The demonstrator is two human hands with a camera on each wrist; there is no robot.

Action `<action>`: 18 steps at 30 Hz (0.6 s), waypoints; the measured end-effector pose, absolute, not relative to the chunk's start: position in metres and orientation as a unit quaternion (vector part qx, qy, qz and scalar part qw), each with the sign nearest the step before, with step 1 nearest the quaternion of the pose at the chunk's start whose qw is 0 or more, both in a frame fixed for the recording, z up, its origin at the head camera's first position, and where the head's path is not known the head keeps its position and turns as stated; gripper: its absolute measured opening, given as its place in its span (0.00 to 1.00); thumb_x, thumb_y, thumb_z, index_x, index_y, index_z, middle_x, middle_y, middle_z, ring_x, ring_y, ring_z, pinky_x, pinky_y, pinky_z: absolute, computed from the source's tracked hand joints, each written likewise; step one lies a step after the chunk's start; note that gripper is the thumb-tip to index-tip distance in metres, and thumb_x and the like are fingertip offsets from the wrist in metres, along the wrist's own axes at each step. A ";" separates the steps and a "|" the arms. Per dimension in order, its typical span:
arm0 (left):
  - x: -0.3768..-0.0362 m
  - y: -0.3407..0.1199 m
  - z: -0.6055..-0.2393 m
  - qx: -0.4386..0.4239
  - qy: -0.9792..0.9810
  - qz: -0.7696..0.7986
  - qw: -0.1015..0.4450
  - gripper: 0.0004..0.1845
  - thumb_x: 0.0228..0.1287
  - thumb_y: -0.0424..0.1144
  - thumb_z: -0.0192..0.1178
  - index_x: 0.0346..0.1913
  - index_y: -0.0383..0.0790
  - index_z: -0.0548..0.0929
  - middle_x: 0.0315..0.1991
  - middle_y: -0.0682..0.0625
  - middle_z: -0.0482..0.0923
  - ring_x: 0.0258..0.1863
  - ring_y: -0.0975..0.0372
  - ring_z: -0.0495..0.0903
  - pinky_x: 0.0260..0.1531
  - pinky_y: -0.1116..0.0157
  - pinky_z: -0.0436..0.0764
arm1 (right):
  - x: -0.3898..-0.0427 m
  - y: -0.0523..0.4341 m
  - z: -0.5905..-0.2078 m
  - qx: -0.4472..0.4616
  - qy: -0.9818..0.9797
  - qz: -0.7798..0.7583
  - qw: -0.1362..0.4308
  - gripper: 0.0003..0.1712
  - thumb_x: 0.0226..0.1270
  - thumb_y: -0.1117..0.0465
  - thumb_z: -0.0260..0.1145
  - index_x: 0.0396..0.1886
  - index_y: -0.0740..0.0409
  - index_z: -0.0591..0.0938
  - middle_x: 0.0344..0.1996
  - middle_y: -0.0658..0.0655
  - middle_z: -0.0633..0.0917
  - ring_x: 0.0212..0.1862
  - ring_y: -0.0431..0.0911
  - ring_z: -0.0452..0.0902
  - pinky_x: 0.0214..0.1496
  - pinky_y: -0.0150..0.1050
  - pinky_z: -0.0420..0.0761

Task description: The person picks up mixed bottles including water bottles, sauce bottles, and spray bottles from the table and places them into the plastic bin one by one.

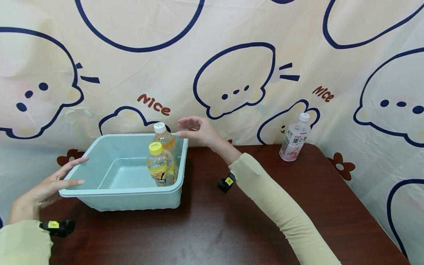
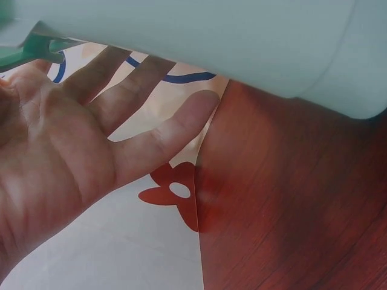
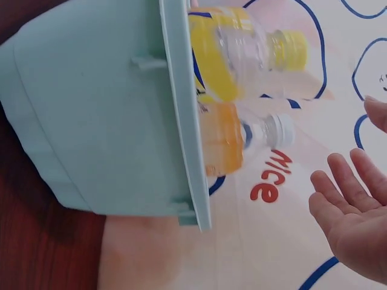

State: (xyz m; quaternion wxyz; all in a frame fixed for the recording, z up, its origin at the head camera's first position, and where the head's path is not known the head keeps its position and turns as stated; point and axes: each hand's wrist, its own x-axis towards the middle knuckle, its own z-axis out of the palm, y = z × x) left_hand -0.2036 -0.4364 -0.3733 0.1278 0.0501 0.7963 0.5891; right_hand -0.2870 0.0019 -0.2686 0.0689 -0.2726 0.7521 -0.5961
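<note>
A light teal plastic basin (image 1: 126, 198) is at the left of the dark wooden table. My left hand (image 1: 49, 187) grips its left rim, thumb over the edge, other fingers along the outside; in the left wrist view those fingers (image 2: 181, 127) stretch beneath the rim. Inside, against the right wall, stand a yellow-capped bottle (image 1: 158, 165) and, behind it, a white-capped bottle of orange drink (image 1: 167, 140). My right hand (image 1: 198, 129) is by the basin's back right corner, fingers loosely bent and holding nothing; in the right wrist view it is apart from the bottles.
A pink drink bottle with a white cap (image 1: 294, 140) stands at the table's back right corner. Behind the table (image 1: 232, 228) hangs a cream cloth (image 1: 232, 22) printed with cartoon figures, which also runs along the right side.
</note>
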 end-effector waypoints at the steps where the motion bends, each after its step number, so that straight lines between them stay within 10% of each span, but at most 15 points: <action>1: -0.204 -0.436 -0.373 0.049 0.798 0.587 0.127 0.35 0.65 0.33 0.49 0.66 0.72 0.53 0.68 0.55 0.16 0.38 0.75 0.71 0.32 0.63 0.80 | -0.288 0.004 -0.268 -0.271 0.753 -0.596 0.062 0.23 0.57 0.62 0.67 0.52 0.62 0.76 0.50 0.58 0.79 0.54 0.47 0.73 0.53 0.33 0.72; 18: -0.204 -0.435 -0.372 0.041 0.809 0.574 0.123 0.34 0.66 0.34 0.50 0.65 0.74 0.53 0.69 0.50 0.19 0.37 0.75 0.71 0.32 0.64 0.79 | -0.299 0.036 -0.258 -0.259 0.745 -0.614 0.030 0.24 0.56 0.61 0.67 0.53 0.61 0.76 0.50 0.59 0.79 0.51 0.43 0.75 0.52 0.36 0.74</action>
